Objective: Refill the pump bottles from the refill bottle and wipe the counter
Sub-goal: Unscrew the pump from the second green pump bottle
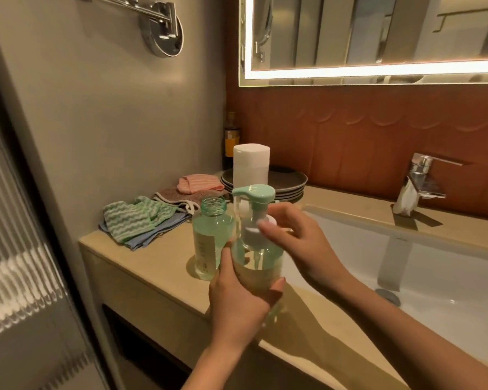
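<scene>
A clear pump bottle (258, 260) with a mint-green pump head sits above the beige counter (141, 266), part full of pale liquid. My left hand (237, 294) grips its body from below and the left. My right hand (296, 237) has its fingers curled round the white collar under the pump head. Just left stands an open, capless green-tinted bottle (210, 237) holding pale liquid. A white bottle (251, 167) with a white cap stands behind them.
Folded cloths, green striped (135, 218), blue and pink (199, 182), lie at the counter's left end. Dark plates (289, 182) are stacked by the wall, with a dark bottle (231, 139) in the corner. The white sink (406, 263) and chrome tap (419, 175) are to the right.
</scene>
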The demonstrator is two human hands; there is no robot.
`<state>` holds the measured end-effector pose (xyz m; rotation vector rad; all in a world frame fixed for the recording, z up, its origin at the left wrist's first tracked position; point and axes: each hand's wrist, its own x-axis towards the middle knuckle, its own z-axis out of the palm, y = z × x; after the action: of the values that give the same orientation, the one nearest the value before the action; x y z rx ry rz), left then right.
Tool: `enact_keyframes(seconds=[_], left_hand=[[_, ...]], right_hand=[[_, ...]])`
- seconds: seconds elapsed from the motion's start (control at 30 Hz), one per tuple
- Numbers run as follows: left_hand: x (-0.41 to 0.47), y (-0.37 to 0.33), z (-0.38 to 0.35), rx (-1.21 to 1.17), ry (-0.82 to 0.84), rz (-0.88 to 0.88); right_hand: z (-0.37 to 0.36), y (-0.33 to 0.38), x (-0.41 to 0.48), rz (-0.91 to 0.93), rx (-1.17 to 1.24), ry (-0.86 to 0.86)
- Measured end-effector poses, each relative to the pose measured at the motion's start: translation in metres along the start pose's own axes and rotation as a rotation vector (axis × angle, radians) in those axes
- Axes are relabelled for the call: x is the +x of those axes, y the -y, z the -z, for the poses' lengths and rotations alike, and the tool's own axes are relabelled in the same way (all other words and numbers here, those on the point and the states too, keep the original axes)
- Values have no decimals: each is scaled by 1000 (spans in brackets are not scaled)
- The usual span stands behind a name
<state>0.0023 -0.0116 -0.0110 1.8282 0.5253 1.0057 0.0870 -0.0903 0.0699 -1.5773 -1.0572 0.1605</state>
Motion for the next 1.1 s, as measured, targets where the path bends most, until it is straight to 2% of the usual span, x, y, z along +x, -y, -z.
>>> enact_keyframes(seconds=[0.13,0.33,0.53,0.73,0.83,0.9,1.0,1.03,1.1], left_hand=[[3,5,-5,43,-12,0],[3,8,-13,143,-50,41],[4,8,-15,132,-61,111],[7,6,-11,65,-5,83],[4,5,-12,65,3,78],[1,4,-14,82,-25,72],[-1,8,-16,124,-78,50],[-1,8,-16,129,-82,51],[0,9,-16,128,-81,61]], right_hand=[[5,6,12,-23,-241,-9],[-9,5,30,56,-444,-35],[1,5,30,49,-316,26],[23,-2,38,-1,21,393],[22,3,36,-20,-17,480],[14,4,34,18,-121,366],[-2,2,29,20,-200,91],[-3,2,28,30,-215,46],[3,3,30,62,-240,64]])
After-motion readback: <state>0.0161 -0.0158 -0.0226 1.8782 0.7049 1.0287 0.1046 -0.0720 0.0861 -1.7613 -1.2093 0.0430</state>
